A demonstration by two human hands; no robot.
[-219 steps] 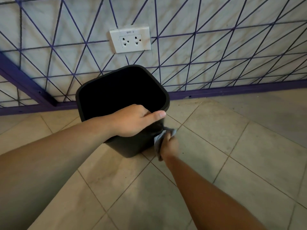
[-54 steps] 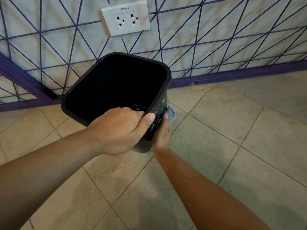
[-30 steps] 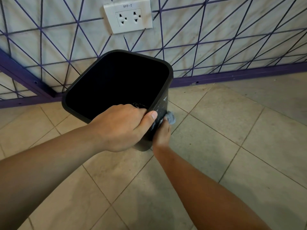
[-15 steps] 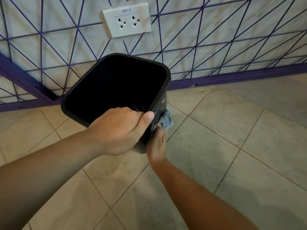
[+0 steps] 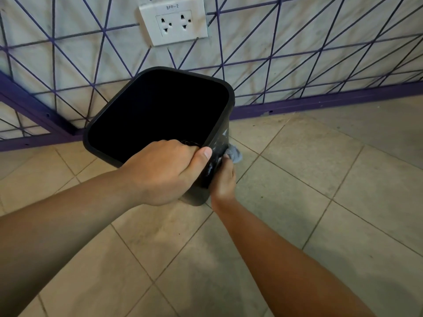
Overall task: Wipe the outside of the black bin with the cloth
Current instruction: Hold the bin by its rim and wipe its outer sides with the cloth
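Fingers of the left hand (image 5: 164, 172) curl over the near rim of the black bin (image 5: 219, 124), with the thumb lying along the outside of the rim at the near right corner, so this hand grips the bin. The bin stands on the tiled floor (image 5: 297, 202) close to the wall, tipped toward the person so that its dark opening faces the camera; whether its base sits flat on the tiles cannot be told, since the arm and hand cover it. Pale smears and specks show on the bin's right outer wall.

Low against that right wall, the right hand (image 5: 223, 179) is closed on the cloth (image 5: 234, 154), a small grey-blue bunch that sticks out above the fingers and touches the bin's side just under the rim. Both forearms reach in from the bottom of the view, the left one crossing in front of the bin's near wall.

Behind the bin, the white wall carries a pattern of crossing purple lines (image 5: 297, 53) and a purple skirting strip (image 5: 320, 102) where it meets the floor. A white double socket (image 5: 174, 21), labelled BPP-2, is fixed to the wall above the bin.
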